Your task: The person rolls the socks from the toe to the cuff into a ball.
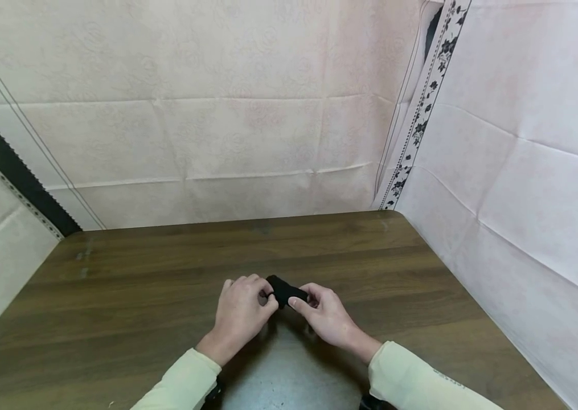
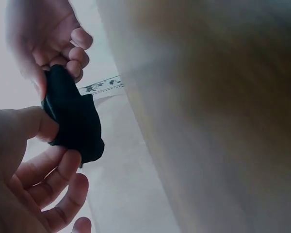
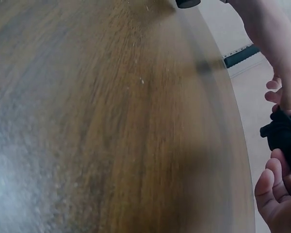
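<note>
Faces pale cloth hangings (image 1: 242,142) across a brown wooden tabletop (image 1: 140,285). Wears pale sleeves (image 1: 181,381). Pinches with the left hand (image 1: 241,310) one end, and with the right hand (image 1: 330,319) the other end, of a small black cloth-like item (image 1: 283,291), holding it above the tabletop.

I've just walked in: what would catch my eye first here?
Probably the small black cloth, held over the middle of the brown table in the grip of the left hand and the right hand. Next, the flowered strip running down the pale drapes' far right corner.
</note>
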Motion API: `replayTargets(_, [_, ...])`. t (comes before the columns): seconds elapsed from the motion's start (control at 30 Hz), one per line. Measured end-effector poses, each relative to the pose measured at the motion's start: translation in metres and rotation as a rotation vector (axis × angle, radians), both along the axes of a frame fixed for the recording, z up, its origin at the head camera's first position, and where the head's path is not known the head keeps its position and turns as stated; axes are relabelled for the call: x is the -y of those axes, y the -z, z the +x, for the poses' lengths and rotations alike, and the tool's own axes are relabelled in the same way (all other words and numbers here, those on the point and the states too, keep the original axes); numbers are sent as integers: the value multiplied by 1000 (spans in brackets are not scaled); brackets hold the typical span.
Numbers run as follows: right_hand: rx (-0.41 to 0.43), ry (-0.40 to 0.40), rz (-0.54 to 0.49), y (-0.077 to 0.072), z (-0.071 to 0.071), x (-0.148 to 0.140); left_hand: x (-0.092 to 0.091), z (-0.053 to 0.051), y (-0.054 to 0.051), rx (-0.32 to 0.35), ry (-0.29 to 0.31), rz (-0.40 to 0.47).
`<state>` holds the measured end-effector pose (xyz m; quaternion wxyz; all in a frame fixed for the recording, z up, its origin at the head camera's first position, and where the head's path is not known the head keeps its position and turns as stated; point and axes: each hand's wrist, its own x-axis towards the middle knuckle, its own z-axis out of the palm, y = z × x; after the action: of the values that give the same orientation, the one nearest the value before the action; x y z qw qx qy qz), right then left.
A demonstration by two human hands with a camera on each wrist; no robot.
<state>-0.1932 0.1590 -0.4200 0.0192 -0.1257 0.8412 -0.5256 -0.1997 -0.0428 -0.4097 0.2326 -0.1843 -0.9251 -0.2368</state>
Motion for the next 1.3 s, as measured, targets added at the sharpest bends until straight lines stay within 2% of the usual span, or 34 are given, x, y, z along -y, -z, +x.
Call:
replayTargets(0.23, [-51, 69, 14, 1, 0, -3, 4, 0, -1, 245, 47, 386])
replayTargets(0.43, [-93, 99, 28, 1, -3, -6, 5, -1, -4, 392, 107, 649])
replayTargets(0.6, [-126, 105, 43, 2, -6, -5, 3, 2, -8, 557, 127, 869])
replayTargets(0.8, [-156, 103, 50, 4, -8, -4, 2, 2, -9, 735, 201, 1102])
replayTargets(0.97, [-194, 95, 50, 3, -8, -2, 6, 3, -8, 869, 323, 1187])
replayTargets(1.1, [-223, 111, 61, 2, -8, -2, 9, 4, -6, 964, 411, 1174])
replayTargets(1.17, [-243, 118, 68, 2, -7, -2, 10, 4, -4, 983, 418, 1135])
replayTargets(1.3, [-270, 131, 71, 2, -6, -1, 11, 4, -1, 967, 374, 1060])
